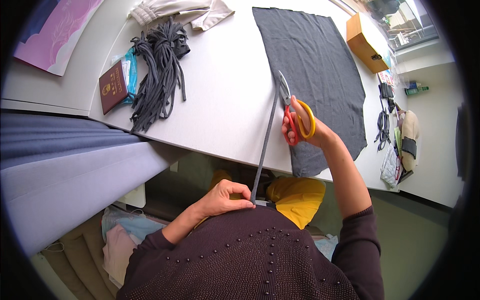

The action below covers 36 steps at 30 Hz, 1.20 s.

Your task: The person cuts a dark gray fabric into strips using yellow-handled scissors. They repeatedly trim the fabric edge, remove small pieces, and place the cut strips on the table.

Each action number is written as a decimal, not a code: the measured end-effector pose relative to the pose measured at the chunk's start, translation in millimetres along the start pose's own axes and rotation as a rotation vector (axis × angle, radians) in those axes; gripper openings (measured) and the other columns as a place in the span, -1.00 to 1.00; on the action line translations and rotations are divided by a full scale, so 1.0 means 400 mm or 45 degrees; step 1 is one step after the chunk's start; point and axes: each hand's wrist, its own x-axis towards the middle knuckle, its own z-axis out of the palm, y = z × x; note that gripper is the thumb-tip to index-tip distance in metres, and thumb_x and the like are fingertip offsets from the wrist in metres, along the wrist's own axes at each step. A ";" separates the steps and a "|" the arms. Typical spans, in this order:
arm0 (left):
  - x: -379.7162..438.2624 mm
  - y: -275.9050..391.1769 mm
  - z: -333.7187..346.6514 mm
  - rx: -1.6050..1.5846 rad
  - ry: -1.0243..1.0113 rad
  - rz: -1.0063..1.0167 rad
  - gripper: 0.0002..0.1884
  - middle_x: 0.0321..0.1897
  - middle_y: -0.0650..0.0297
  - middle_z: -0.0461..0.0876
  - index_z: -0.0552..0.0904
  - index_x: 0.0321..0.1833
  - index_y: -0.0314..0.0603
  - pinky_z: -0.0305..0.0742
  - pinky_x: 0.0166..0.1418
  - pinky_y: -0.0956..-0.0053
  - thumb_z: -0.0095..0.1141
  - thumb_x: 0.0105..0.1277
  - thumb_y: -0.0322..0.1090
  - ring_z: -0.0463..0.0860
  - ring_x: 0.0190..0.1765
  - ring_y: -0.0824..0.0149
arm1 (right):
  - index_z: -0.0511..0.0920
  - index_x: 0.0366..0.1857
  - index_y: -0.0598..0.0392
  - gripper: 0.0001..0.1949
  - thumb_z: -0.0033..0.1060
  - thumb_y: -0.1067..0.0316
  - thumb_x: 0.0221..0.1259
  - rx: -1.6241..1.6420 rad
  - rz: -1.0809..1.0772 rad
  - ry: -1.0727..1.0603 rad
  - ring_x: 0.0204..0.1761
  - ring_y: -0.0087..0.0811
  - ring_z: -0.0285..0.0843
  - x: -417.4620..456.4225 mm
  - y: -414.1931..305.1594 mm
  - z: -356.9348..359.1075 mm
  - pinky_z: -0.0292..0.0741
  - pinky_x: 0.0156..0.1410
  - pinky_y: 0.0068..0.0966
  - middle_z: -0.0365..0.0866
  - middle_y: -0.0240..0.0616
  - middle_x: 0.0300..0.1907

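My right hand (300, 122) grips a pair of scissors (284, 90) with one red and one yellow handle loop. Their blades lie at the left edge of a dark grey fabric sheet (322, 67) spread over the table. From that edge a narrow grey fabric strip (265, 146) runs taut towards my body, past the table's front edge. Its near end is pinched between the thumb and fingers of my left hand (228, 197), close to my waist. The strip's upper end meets the sheet beside the blades.
Bundled grey fabric strips (161, 71) lie on the white table (225, 82) at left, beside a maroon booklet (113, 88) and a blue packet (130, 71). A pale garment (183, 13) is behind them. A wooden box (367, 43) and dark cords (382, 125) sit at right.
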 end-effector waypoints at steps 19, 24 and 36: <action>0.130 0.187 -0.125 -0.320 0.877 0.690 -0.77 -0.13 0.08 0.74 0.64 0.03 -0.36 0.61 0.04 0.44 0.20 0.33 -0.56 0.73 -0.13 0.31 | 0.38 -0.46 -0.01 -0.37 -0.13 -0.46 0.40 0.010 -0.056 0.117 -0.69 -0.70 0.30 0.041 0.004 -0.001 0.36 -0.58 -0.75 0.43 -0.44 -0.61; 0.338 0.206 -0.159 0.680 1.111 0.640 -0.55 0.14 0.09 0.65 0.56 0.20 -0.25 0.57 0.09 0.36 0.31 0.23 -0.50 0.68 0.01 0.23 | 0.35 -0.48 -0.04 -0.37 -0.17 -0.47 0.40 0.014 -0.021 0.065 -0.66 -0.66 0.30 0.030 -0.007 0.007 0.40 -0.51 -0.72 0.42 -0.42 -0.59; 0.580 0.078 -0.212 1.815 1.324 0.666 -0.89 -0.35 0.27 0.53 0.52 -0.39 -0.11 0.35 -0.02 0.25 0.21 0.18 -0.43 0.54 -0.15 0.19 | 0.42 -0.50 -0.02 -0.32 -0.10 -0.55 0.30 0.144 0.063 -0.025 -0.57 -0.55 0.39 0.041 -0.033 -0.011 0.49 -0.36 -0.63 0.49 -0.37 -0.53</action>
